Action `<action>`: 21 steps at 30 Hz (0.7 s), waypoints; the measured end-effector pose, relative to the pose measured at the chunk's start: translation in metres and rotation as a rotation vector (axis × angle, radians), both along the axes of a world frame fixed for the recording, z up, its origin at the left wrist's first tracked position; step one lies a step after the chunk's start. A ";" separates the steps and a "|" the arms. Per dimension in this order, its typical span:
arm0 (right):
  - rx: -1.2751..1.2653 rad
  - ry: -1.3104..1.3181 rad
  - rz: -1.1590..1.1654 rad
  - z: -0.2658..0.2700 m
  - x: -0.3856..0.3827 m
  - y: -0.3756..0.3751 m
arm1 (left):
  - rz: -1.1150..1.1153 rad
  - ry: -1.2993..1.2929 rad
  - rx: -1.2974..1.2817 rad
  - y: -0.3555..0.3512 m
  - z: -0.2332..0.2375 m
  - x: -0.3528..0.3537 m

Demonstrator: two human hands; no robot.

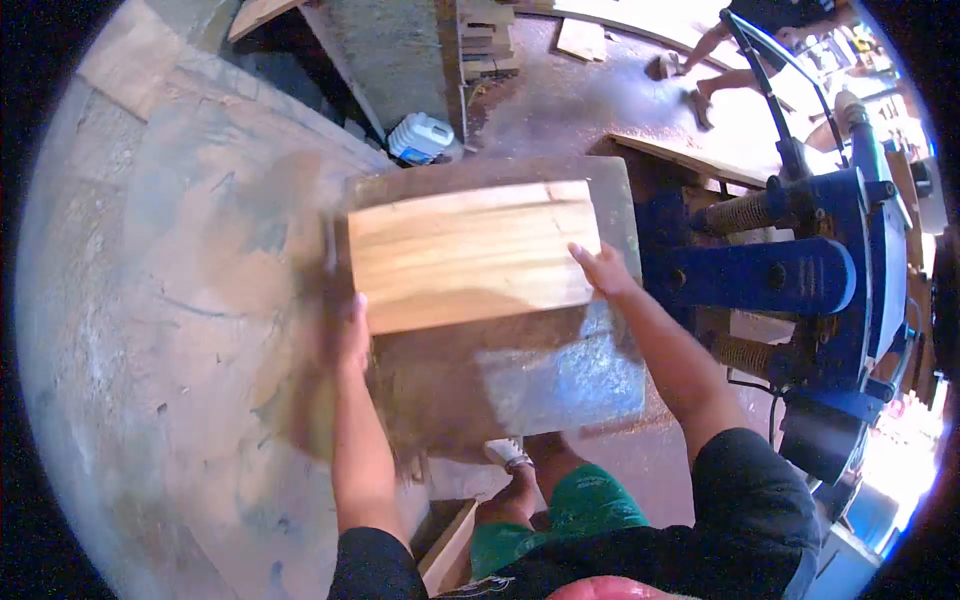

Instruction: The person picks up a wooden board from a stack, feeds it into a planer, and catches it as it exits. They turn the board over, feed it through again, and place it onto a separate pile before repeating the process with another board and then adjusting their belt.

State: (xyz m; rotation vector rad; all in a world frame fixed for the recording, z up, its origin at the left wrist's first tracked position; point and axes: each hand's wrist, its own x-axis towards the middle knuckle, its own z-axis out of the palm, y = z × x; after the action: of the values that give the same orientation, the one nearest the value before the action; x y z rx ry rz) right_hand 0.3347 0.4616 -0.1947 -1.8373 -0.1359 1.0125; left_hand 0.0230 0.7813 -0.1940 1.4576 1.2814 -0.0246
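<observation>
A pale wooden board with darker grain streaks lies between my two hands, over a flat worn metal table. My right hand grips its right end, thumb on the top face and the other fingers hidden below. At the lower left corner, my left hand is closed against the board's left edge, slightly blurred. The board is tilted a little, its right end farther from me. A dark crack or mark shows near its upper right corner.
A blue machine with springs and a motor stands right of the table. Beyond it is another person. A white plastic jug sits near stacked wood pieces. A large dusty surface spreads on the left.
</observation>
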 end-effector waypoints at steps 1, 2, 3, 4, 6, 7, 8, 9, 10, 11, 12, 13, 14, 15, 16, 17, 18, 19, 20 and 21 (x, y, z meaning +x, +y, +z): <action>-0.021 -0.041 0.012 -0.011 -0.015 -0.020 | -0.087 0.136 0.087 -0.015 0.010 -0.018; -0.037 -0.083 0.035 -0.022 -0.026 -0.042 | -0.031 0.163 0.162 -0.030 -0.041 -0.053; 0.037 -0.061 0.010 -0.021 -0.040 -0.057 | 0.012 -0.072 0.151 -0.058 -0.029 -0.064; 0.106 -0.023 -0.021 -0.023 -0.063 -0.075 | -0.032 0.016 0.096 -0.080 -0.014 -0.080; -0.008 -0.071 -0.043 -0.044 -0.095 -0.128 | 0.143 0.174 -0.134 -0.126 -0.009 -0.116; -0.097 -0.089 -0.024 -0.023 -0.115 -0.140 | 0.076 0.007 -0.029 -0.148 -0.034 -0.142; -0.194 -0.105 -0.002 0.013 -0.133 -0.148 | 0.011 -0.152 0.072 -0.171 -0.045 -0.164; -0.204 -0.097 0.035 0.035 -0.151 -0.160 | 0.047 -0.140 0.062 -0.195 -0.035 -0.178; -0.267 -0.121 0.027 0.053 -0.171 -0.172 | 0.012 -0.091 0.079 -0.216 -0.018 -0.186; -0.324 -0.159 0.020 0.063 -0.185 -0.181 | -0.023 -0.051 0.100 -0.231 -0.009 -0.191; -0.328 -0.163 0.047 0.059 -0.199 -0.197 | 0.004 -0.050 0.094 -0.244 -0.013 -0.202; -0.265 -0.107 -0.027 0.046 -0.204 -0.214 | -0.048 -0.074 0.177 -0.252 -0.025 -0.207; -0.207 -0.049 -0.101 0.033 -0.208 -0.234 | -0.100 -0.094 0.255 -0.264 -0.033 -0.213; -0.211 -0.064 -0.080 0.020 -0.208 -0.251 | -0.088 -0.106 0.316 -0.274 -0.037 -0.212; -0.178 -0.025 -0.045 0.006 -0.202 -0.261 | -0.070 -0.121 0.385 -0.273 -0.038 -0.207; -0.154 0.018 -0.008 0.005 -0.202 -0.272 | -0.105 -0.100 0.481 -0.273 -0.041 -0.208; -0.161 -0.001 0.018 0.020 -0.205 -0.272 | -0.139 -0.075 0.574 -0.271 -0.043 -0.210; -0.240 -0.061 0.047 0.041 -0.209 -0.259 | -0.110 -0.084 0.576 -0.261 -0.041 -0.212; -0.321 -0.120 0.069 0.059 -0.218 -0.258 | -0.178 -0.203 0.332 -0.254 -0.038 -0.216; -0.140 0.047 0.000 0.065 -0.219 -0.266 | -0.245 -0.325 0.093 -0.253 -0.031 -0.223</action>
State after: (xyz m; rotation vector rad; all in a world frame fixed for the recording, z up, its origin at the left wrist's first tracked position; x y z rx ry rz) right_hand 0.1160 0.1958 -0.1294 -1.9377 -0.0374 1.0882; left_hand -0.2002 0.5278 -0.2250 1.6159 0.8468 0.1072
